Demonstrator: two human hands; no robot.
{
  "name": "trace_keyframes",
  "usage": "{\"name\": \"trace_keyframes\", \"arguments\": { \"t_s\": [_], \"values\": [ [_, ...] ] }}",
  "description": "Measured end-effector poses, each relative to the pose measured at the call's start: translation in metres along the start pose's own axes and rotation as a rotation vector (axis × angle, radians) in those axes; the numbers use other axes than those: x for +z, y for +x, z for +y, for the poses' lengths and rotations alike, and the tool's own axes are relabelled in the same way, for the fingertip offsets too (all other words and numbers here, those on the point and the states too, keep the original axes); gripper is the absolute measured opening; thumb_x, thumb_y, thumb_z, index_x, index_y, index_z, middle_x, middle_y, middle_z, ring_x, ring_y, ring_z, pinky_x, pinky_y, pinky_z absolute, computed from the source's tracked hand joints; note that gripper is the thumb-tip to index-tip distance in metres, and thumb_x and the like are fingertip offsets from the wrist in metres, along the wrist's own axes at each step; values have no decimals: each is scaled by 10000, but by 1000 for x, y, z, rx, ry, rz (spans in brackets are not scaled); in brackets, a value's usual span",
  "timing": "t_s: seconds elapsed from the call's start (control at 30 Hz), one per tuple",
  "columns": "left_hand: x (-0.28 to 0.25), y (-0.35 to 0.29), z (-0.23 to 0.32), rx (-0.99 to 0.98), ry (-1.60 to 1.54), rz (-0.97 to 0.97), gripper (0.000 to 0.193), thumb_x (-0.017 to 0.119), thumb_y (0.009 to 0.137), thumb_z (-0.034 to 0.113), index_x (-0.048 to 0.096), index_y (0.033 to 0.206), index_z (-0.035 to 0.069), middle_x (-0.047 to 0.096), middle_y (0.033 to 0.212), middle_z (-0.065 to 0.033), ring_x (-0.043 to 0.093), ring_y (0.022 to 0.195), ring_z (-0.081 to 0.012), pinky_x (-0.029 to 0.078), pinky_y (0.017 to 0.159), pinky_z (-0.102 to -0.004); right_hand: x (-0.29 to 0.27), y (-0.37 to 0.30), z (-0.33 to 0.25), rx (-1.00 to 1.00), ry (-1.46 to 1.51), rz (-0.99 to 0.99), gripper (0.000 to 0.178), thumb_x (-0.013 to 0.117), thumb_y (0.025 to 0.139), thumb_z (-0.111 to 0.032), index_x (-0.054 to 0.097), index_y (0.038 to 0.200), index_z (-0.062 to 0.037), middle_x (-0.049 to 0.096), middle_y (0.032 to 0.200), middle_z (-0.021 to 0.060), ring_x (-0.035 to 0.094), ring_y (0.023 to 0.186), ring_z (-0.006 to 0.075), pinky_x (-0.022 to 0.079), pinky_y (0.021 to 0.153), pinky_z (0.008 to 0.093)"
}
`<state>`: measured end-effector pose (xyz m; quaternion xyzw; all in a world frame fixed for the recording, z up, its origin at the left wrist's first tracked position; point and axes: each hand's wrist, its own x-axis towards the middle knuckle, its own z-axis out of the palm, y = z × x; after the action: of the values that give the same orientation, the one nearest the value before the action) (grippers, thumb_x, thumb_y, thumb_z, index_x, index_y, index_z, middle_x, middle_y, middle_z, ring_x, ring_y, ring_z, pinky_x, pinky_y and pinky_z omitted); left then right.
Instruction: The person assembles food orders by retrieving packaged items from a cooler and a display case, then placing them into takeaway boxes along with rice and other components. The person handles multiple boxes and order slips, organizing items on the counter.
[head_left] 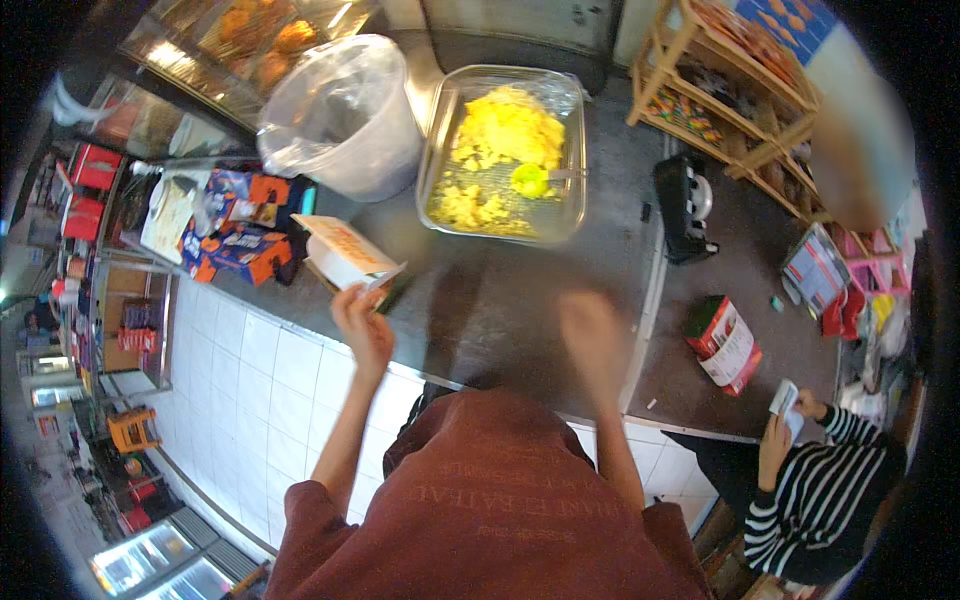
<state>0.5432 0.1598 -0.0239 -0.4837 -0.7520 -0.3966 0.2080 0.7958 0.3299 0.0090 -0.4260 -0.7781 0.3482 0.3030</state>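
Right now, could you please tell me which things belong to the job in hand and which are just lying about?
Likely in use: open carton, held by the left hand; tray; yellow food and green scoop in it.

Seemingly just lying about: blue and orange packs; red and green box; black device.

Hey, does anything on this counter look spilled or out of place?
Only a small pale scrap stands out: it lies loose on the dark counter near the front edge, apart from everything else. I see no clear spill; the yellow food is inside its tray.
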Motion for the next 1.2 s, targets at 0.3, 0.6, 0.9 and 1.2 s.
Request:
{"name": "trace_keyframes", "arguments": {
  "t_s": [0.3,0.6,0.9,1.2],
  "values": [
    [-54,53,-97,94,-92,-516,457,740,680,195,508,1043,44,512,1059,-158,482,1028,-349,389,881,-429,211,34,-106,-319,166,-260,269,682,757,-121,598,995,-27,594,948,113,593,927,270,461,787,361],
    [-53,50,-145,-580,-955,-480,220,499,927,148,517,1079,-8,606,1016,-91,563,904,-109,449,789,-258,208,80,-96,-111,135,-375,204,622,831,-159,615,935,16,626,810,124,619,694,207,484,635,318],
    [-124,111,-96,-779,-1419,-378,275,404,966,163,438,1190,8,560,1100,-70,530,966,-79,428,834,-227,116,92,-53,129,-16,-534,346,621,848,-262,602,1040,25,649,842,97,625,726,173,514,639,307],
    [-141,133,-77,-745,-1453,-249,223,368,983,162,437,1132,11,565,1017,-51,518,883,-45,435,767,-211,110,159,-198,-319,-162,-250,272,629,834,-221,634,961,20,664,885,130,644,795,196,488,733,293]
  ]
}}
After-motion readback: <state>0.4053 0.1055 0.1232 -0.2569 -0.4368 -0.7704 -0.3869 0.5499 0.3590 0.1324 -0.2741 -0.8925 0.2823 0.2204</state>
